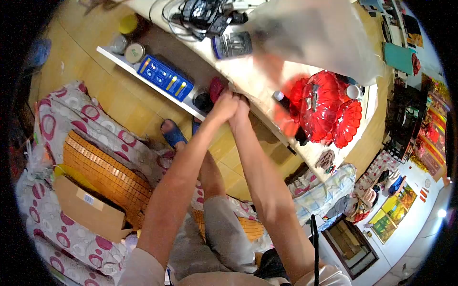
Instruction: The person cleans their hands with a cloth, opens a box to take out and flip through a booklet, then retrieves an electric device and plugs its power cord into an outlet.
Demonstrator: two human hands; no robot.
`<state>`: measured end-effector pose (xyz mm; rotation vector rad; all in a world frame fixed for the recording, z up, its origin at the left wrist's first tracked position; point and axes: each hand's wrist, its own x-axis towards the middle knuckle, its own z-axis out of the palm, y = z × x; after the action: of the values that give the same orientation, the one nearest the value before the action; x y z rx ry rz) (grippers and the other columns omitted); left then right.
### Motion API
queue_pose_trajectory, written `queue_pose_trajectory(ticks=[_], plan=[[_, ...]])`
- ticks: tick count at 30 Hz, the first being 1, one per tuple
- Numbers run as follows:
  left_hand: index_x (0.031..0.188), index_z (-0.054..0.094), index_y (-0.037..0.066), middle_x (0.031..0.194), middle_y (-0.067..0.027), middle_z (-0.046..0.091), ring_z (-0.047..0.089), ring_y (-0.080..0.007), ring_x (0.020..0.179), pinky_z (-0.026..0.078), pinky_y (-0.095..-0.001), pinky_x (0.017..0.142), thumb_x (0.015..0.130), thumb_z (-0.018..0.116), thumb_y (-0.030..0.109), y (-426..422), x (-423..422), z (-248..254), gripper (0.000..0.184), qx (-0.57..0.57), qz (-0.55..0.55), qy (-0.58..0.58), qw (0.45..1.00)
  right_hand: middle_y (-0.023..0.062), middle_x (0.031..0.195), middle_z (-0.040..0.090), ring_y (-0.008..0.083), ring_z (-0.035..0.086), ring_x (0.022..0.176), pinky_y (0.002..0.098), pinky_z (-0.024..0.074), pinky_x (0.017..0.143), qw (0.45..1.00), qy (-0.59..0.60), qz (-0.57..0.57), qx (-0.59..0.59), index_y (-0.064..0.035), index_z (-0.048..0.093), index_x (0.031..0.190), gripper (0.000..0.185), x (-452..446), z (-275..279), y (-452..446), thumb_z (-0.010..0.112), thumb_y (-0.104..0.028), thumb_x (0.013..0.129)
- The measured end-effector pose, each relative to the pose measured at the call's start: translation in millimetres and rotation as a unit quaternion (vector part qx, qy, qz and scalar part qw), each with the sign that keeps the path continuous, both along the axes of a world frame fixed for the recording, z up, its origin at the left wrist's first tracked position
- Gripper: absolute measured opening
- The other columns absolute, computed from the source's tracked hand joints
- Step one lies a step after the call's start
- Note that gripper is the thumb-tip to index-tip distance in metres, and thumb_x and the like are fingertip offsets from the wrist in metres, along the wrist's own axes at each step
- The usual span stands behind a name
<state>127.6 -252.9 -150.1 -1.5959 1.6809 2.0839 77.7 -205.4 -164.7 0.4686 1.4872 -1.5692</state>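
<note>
My left hand (225, 107) and my right hand (241, 106) are close together at the right end of a pulled-out drawer (112, 56), beside the table edge. Both have their fingers curled in, and whatever they hold is hidden. A magenta object (216, 88) of unclear kind lies against my left hand. Next to it in the drawer stands a dark round container (202, 101). Further along are a blue box (165, 77) with pictures on it and a jar with a pale lid (135, 53).
On the tabletop are tangled black cables (205, 19), a blue-edged case (232, 45), a red scalloped dish (324, 105) and a small white-capped bottle (279, 97). A patterned sofa (71, 109) with a cardboard box (86, 205) is at left. Tiled floor (224, 167) shows below.
</note>
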Motion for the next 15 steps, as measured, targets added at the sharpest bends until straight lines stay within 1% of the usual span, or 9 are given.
queue_pose_trajectory(ticks=[1, 2, 3, 5, 7, 8, 9, 10, 15], plan=[[0.133, 0.048, -0.004, 0.139, -0.0288, 0.046, 0.039, -0.0442, 0.132, 0.032, -0.0451, 0.111, 0.093, 0.043, 0.024, 5.7, 3.3, 13.9, 0.049, -0.016, 0.026, 0.004, 1.000, 0.0117, 0.112, 0.061, 0.0253, 0.057, 0.103, 0.0381, 0.0481, 0.093, 0.996, -0.022, 0.025, 0.087, -0.0054, 0.055, 0.122, 0.030, 0.0, 2.4, 3.3, 0.041, -0.021, 0.101], [0.135, 0.046, -0.003, 0.145, -0.0288, 0.037, 0.029, -0.0453, 0.137, 0.025, -0.0464, 0.114, 0.096, 0.041, 0.033, 3.1, 18.0, 36.4, 0.053, -0.080, -0.099, 0.045, 0.991, 0.0109, 0.112, 0.062, 0.0250, 0.058, 0.103, 0.0386, 0.0476, 0.095, 0.987, -0.063, 0.050, -0.139, -0.0072, 0.057, 0.119, 0.032, 10.9, 16.1, 18.6, 0.040, -0.028, 0.102], [0.137, 0.045, -0.002, 0.146, -0.0293, 0.035, 0.027, -0.0458, 0.138, 0.023, -0.0466, 0.115, 0.097, 0.042, 0.042, 19.2, 18.0, 34.7, 0.059, -0.038, 0.048, 0.037, 0.997, 0.0109, 0.112, 0.062, 0.0250, 0.058, 0.103, 0.0386, 0.0476, 0.095, 0.985, -0.065, 0.047, -0.151, -0.0072, 0.057, 0.119, 0.032, 21.0, 38.9, 24.6, 0.040, -0.028, 0.102], [0.135, 0.046, -0.005, 0.147, -0.0288, 0.035, 0.028, -0.0416, 0.138, 0.024, -0.0445, 0.114, 0.101, 0.037, 0.044, 46.5, 31.3, 29.4, 0.060, -0.145, 0.045, -0.015, 0.988, 0.0103, 0.116, 0.061, 0.0246, 0.057, 0.106, 0.0383, 0.0465, 0.097, 0.988, -0.104, 0.027, -0.111, -0.0078, 0.056, 0.122, 0.034, 41.2, 94.1, 23.8, 0.039, -0.031, 0.103], [0.141, 0.042, -0.003, 0.149, -0.0271, 0.033, 0.024, -0.0413, 0.141, 0.020, -0.0455, 0.116, 0.102, 0.036, 0.041, 55.8, 51.9, 58.1, 0.059, -0.202, -0.009, -0.067, 0.977, 0.0096, 0.120, 0.061, 0.0241, 0.057, 0.109, 0.0379, 0.0453, 0.098, 0.987, -0.146, 0.011, -0.073, -0.0084, 0.055, 0.125, 0.038, 64.0, 150.0, 26.8, 0.039, -0.034, 0.103], [0.139, 0.045, -0.001, 0.147, -0.0273, 0.035, 0.027, -0.0444, 0.138, 0.021, -0.0481, 0.115, 0.102, 0.036, 0.035, 41.2, 62.3, 135.9, 0.052, -0.181, -0.024, -0.048, 0.982, 0.0088, 0.125, 0.059, 0.0235, 0.055, 0.113, 0.0376, 0.0436, 0.101, 0.984, -0.158, 0.015, -0.082, -0.0094, 0.052, 0.130, 0.040, 75.1, 171.7, 31.4, 0.038, -0.036, 0.103], [0.138, 0.047, 0.002, 0.145, -0.0275, 0.037, 0.030, -0.0460, 0.136, 0.023, -0.0510, 0.114, 0.100, 0.041, 0.030, 48.9, 78.7, 123.5, 0.047, -0.303, -0.172, -0.076, 0.934, 0.0080, 0.130, 0.057, 0.0228, 0.054, 0.118, 0.0374, 0.0418, 0.103, 0.981, -0.171, 0.019, -0.088, -0.0104, 0.050, 0.134, 0.044, 85.0, 196.3, 38.0, 0.038, -0.039, 0.103], [0.136, 0.050, 0.004, 0.145, -0.0261, 0.038, 0.033, -0.0473, 0.133, 0.025, -0.0524, 0.113, 0.097, 0.048, 0.027, 65.5, 89.9, 108.8, 0.045, -0.277, -0.106, -0.099, 0.950, 0.0080, 0.130, 0.057, 0.0228, 0.054, 0.118, 0.0374, 0.0418, 0.103, 0.980, -0.171, 0.020, -0.102, -0.0104, 0.050, 0.134, 0.044, 91.0, 225.8, 41.0, 0.038, -0.039, 0.103], [0.137, 0.047, 0.001, 0.146, -0.0226, 0.038, 0.029, -0.0424, 0.138, 0.022, -0.0537, 0.114, 0.096, 0.048, 0.027, 61.6, 132.3, 291.4, 0.049, -0.333, -0.028, -0.084, 0.939, 0.0064, 0.137, 0.054, 0.0217, 0.049, 0.126, 0.0363, 0.0382, 0.107, 0.952, -0.248, 0.110, -0.141, -0.0089, 0.045, 0.140, 0.053, 112.7, 354.6, 53.5, 0.053, -0.042, 0.099]])
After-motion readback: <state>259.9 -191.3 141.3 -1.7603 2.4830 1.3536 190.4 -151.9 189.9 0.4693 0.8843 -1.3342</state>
